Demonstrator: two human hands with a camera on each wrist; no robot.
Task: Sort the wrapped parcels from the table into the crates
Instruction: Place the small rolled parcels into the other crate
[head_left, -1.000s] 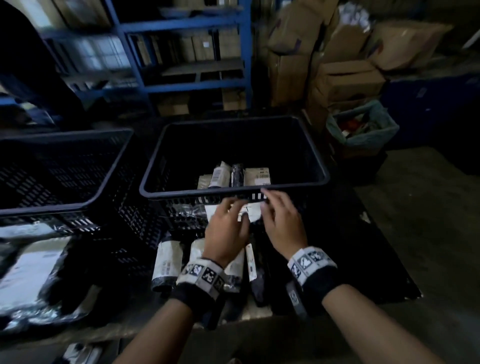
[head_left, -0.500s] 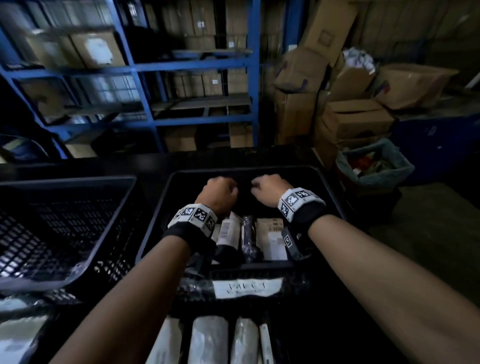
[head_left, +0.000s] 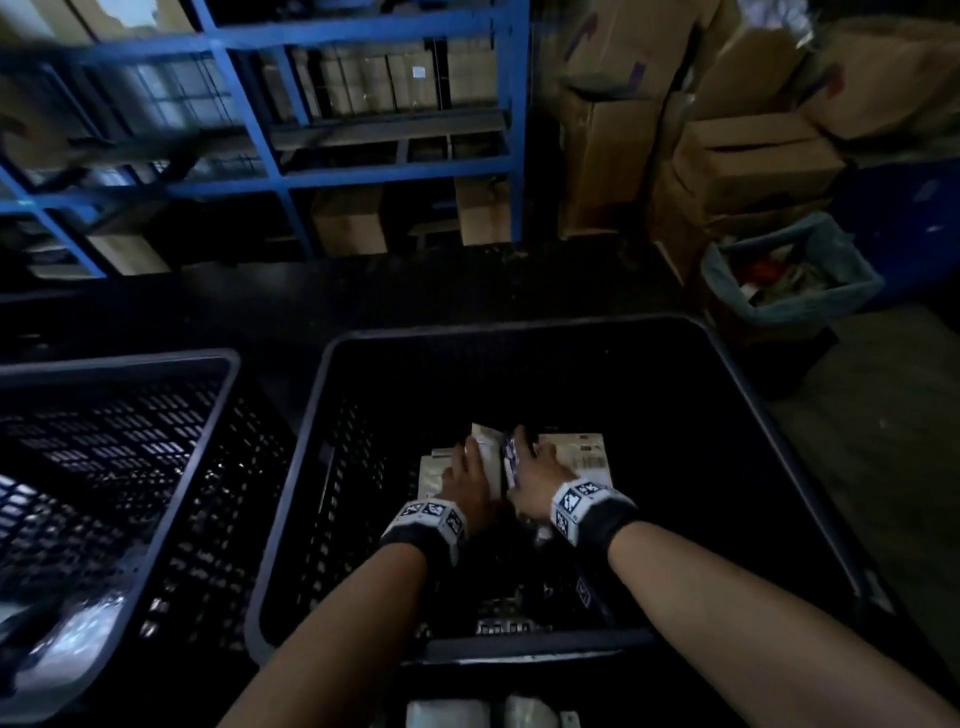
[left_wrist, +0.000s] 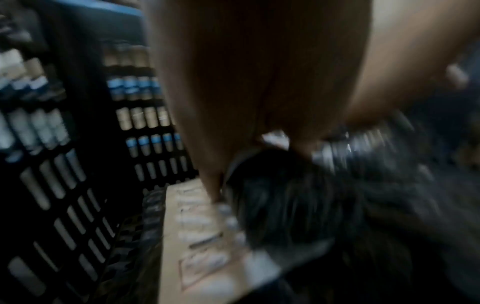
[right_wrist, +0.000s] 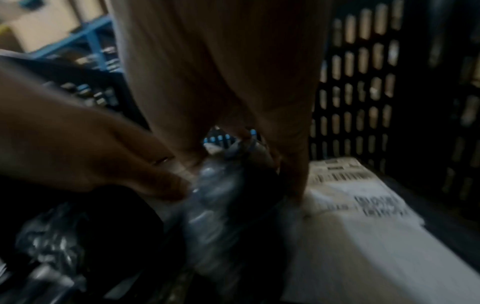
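Both my hands are down inside the middle black crate (head_left: 519, 326). My left hand (head_left: 465, 460) and right hand (head_left: 522, 453) grip a dark plastic-wrapped parcel (head_left: 506, 462) that stands on edge between them. In the right wrist view my fingers and thumb curl round that dark parcel (right_wrist: 228, 185), with my left hand (right_wrist: 91, 154) beside it. The left wrist view is blurred; the dark parcel (left_wrist: 285, 195) lies under my fingers. Flat parcels with white labels (head_left: 576, 457) (head_left: 434, 475) lie on the crate floor on either side. More wrapped parcels (head_left: 447, 714) lie on the table at the bottom edge.
A second black crate (head_left: 156, 359) stands to the left, with shiny wrapped things at its near end. Blue shelving (head_left: 395, 176) with boxes fills the back. Stacked cardboard boxes (head_left: 753, 156) and a bin with a blue liner (head_left: 789, 275) stand at the right.
My hands went from the parcels on the table, up over the crate rim, then down to the crate floor. The camera has tipped forward over the crate.
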